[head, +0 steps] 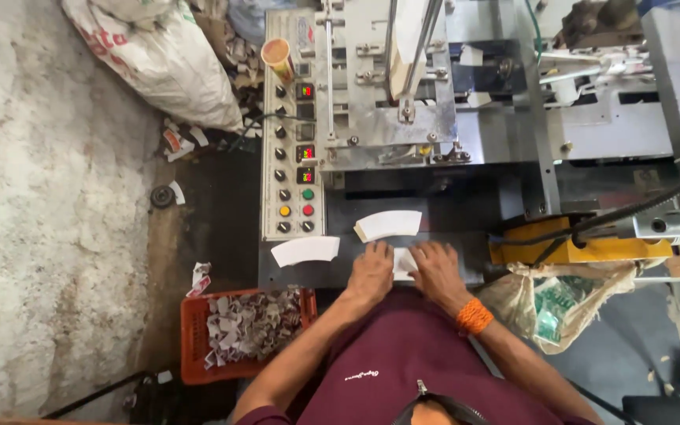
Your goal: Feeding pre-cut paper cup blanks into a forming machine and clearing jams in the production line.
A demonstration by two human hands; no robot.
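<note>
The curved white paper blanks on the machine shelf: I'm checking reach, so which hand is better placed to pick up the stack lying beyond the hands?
Left, probably. The stack of blanks lies just beyond the left hand; the right hand sits further aside.

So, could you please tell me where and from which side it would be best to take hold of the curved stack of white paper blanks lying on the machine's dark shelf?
Probably the stack of paper blanks is best pinched at one short end, coming from the near side. It lies flat, arched away from the person, and its thick left end shows an edge. The left hand is nearest that end.
</note>
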